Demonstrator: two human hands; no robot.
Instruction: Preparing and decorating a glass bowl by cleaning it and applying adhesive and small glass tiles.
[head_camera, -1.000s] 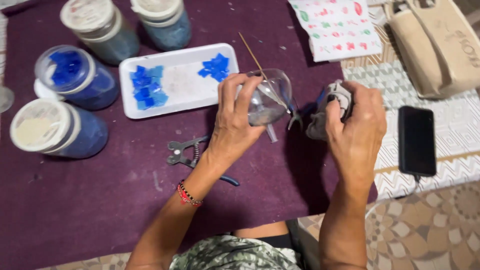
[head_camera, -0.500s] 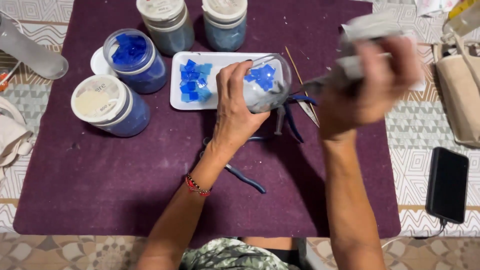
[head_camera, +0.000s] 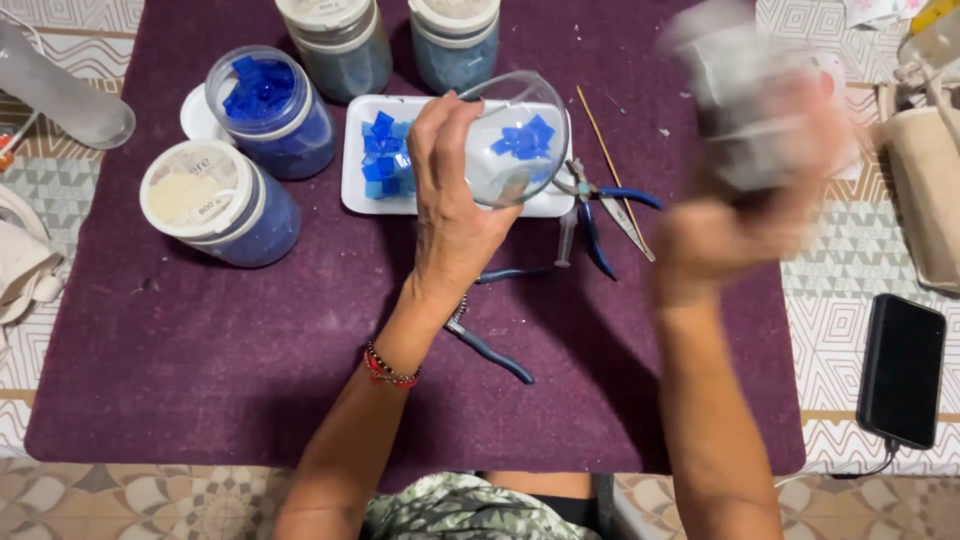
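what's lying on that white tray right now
On the white tray lie two clusters of blue tiles. The left hand and its clear glass cover the tray's middle, hiding anything there.

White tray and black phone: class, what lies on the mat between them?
In the head view, blue-handled pliers and a thin wooden stick lie on the purple mat between the white tray and black phone.
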